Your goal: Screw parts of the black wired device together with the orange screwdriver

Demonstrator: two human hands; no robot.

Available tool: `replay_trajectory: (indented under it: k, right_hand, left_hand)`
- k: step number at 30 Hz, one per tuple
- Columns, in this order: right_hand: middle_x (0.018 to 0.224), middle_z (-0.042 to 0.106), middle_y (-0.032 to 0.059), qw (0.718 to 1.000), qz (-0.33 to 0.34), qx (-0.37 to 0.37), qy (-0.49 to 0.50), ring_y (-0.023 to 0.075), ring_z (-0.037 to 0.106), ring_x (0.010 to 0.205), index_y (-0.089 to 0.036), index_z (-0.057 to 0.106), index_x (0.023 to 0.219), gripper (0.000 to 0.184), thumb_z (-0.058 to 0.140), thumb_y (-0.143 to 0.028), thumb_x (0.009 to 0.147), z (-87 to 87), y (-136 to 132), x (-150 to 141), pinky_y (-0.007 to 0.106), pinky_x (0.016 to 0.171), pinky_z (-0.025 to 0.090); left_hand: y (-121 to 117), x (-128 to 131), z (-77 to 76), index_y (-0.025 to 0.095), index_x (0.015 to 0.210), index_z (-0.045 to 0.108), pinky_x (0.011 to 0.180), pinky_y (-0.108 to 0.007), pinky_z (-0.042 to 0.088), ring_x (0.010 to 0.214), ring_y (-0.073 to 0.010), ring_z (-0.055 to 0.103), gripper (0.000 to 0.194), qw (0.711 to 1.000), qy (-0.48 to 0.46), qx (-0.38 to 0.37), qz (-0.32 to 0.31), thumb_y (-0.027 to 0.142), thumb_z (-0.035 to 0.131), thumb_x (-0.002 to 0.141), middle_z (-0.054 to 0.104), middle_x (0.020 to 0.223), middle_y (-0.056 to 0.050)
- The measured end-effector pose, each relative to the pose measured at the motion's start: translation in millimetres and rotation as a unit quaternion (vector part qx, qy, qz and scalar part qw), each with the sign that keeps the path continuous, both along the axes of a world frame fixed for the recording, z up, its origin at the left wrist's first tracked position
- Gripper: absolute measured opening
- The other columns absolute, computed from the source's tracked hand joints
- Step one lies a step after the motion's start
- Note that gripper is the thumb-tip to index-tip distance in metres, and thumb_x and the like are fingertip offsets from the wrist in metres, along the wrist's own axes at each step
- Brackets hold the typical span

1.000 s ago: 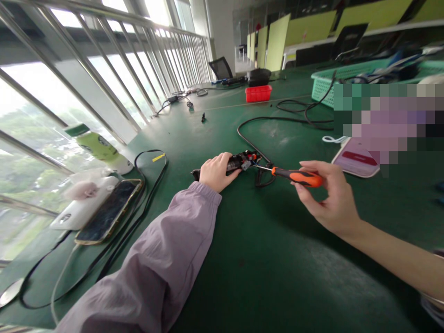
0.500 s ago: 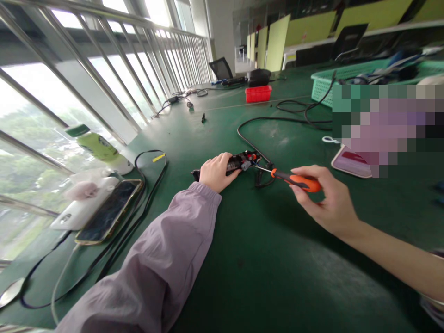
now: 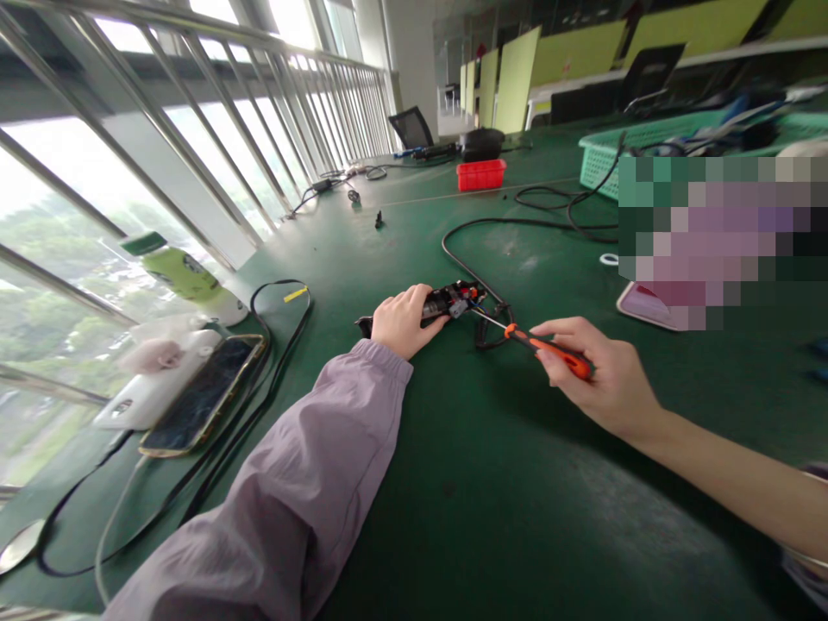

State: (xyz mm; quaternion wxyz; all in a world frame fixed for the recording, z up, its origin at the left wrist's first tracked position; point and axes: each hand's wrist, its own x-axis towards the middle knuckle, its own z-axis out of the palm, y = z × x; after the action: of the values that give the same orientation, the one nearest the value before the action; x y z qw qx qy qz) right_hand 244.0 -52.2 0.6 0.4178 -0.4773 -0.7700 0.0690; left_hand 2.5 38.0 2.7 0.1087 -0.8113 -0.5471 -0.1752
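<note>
My left hand is wrapped over a dark, elongated electrical device and presses it to the green table. Its right end is opened up, with small wires and red and grey parts exposed. A black cord joins the device at that end. Between thumb and fingers, my right hand grips an orange-and-black screwdriver. The screwdriver's thin shaft points left, its tip at the device's exposed end. Exactly what the tip touches is too small to tell.
At left lie a dark phone, a white case-like item, a green-capped bottle and black straps. A red basket stands farther back. A green basket and a pinkish phone are at right, beside a blurred-out area.
The screwdriver has turned about its axis and its handle end sits slightly lower. My right fingers have shifted along the handle. My left hand and the device stay put.
</note>
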Motion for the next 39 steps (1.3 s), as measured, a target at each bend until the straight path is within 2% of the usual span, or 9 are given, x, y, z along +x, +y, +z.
replay_trajectory:
  k: [2, 7, 13, 20, 28, 34, 39]
  right_hand:
    - [0.07, 0.065, -0.0006, 1.0, -0.005, -0.001, 0.006, 0.0128, 0.061, 0.055, -0.021, 0.055, 0.099, 0.018, 0.053, -0.028, 0.083, 0.0, -0.9, -0.3, 0.026, 0.054, 0.046]
    - [0.091, 0.066, 0.0041, 0.998, -0.01, 0.067, 0.02, 0.0172, 0.064, 0.078, -0.023, 0.052, 0.103, 0.023, 0.056, -0.024, 0.08, 1.1, 0.1, -0.6, 0.029, 0.068, 0.05]
    - [0.08, 0.067, 0.0023, 0.999, 0.011, 0.026, -0.022, 0.0145, 0.062, 0.064, -0.02, 0.056, 0.094, 0.014, 0.053, -0.027, 0.082, 2.0, 0.1, -0.7, 0.028, 0.06, 0.048]
    - [0.072, 0.067, 0.0008, 1.0, 0.013, -0.002, 0.013, 0.0137, 0.063, 0.057, -0.02, 0.055, 0.099, 0.017, 0.048, -0.03, 0.086, 1.2, -0.3, -0.5, 0.026, 0.055, 0.047]
    - [0.084, 0.069, 0.0035, 1.0, 0.002, 0.022, -0.004, 0.0161, 0.066, 0.068, -0.021, 0.056, 0.099, 0.017, 0.049, -0.026, 0.085, 2.4, 1.3, -1.9, 0.029, 0.063, 0.051]
    - [0.087, 0.068, 0.0029, 0.999, 0.038, 0.004, -0.02, 0.0158, 0.065, 0.072, -0.022, 0.055, 0.099, 0.015, 0.05, -0.025, 0.084, 4.4, 0.0, -3.4, 0.028, 0.066, 0.051]
    - [0.094, 0.063, 0.0032, 0.996, 0.083, -0.01, -0.037, 0.0159, 0.063, 0.082, -0.023, 0.053, 0.104, 0.022, 0.051, -0.02, 0.082, 2.6, 1.3, -2.0, 0.029, 0.073, 0.05]
  left_hand:
    - [-0.2, 0.1, 0.2, 0.021, 0.107, 0.051, 0.074, -0.03, 0.043, 0.09, -0.022, 0.062, 0.038, 1.0, 0.0, 0.001, 0.001, 0.048, 0.053, 0.081, 0.065, 0.099, -0.004]
    - [-0.3, 0.1, 0.1, 0.02, 0.107, 0.051, 0.074, -0.031, 0.043, 0.088, -0.0221, 0.062, 0.038, 1.0, 0.003, -0.001, 0.004, 0.049, 0.052, 0.081, 0.065, 0.099, -0.004]
    - [0.2, -0.1, -0.1, 0.02, 0.108, 0.051, 0.075, -0.031, 0.043, 0.091, -0.0219, 0.062, 0.039, 1.0, -0.004, -0.007, 0.001, 0.048, 0.053, 0.081, 0.065, 0.099, -0.005]
    - [-0.5, 0.4, 0.8, 0.02, 0.107, 0.051, 0.075, -0.031, 0.043, 0.092, -0.0221, 0.062, 0.038, 1.0, -0.002, -0.004, 0.001, 0.048, 0.053, 0.081, 0.065, 0.099, -0.005]
    - [0.0, 0.3, -0.3, 0.02, 0.108, 0.051, 0.075, -0.031, 0.043, 0.09, -0.022, 0.062, 0.039, 1.0, 0.0, -0.007, 0.005, 0.048, 0.052, 0.081, 0.065, 0.1, -0.005]
    - [-5.8, 3.1, 5.2, 0.017, 0.116, 0.05, 0.078, -0.033, 0.043, 0.098, -0.0236, 0.059, 0.041, 0.999, 0.042, -0.018, 0.005, 0.043, 0.049, 0.084, 0.064, 0.106, -0.008]
    - [-16.4, -8.6, 12.6, 0.02, 0.11, 0.054, 0.07, -0.031, 0.044, 0.095, -0.0231, 0.06, 0.035, 0.996, 0.079, -0.035, 0.034, 0.045, 0.047, 0.085, 0.065, 0.101, -0.005]
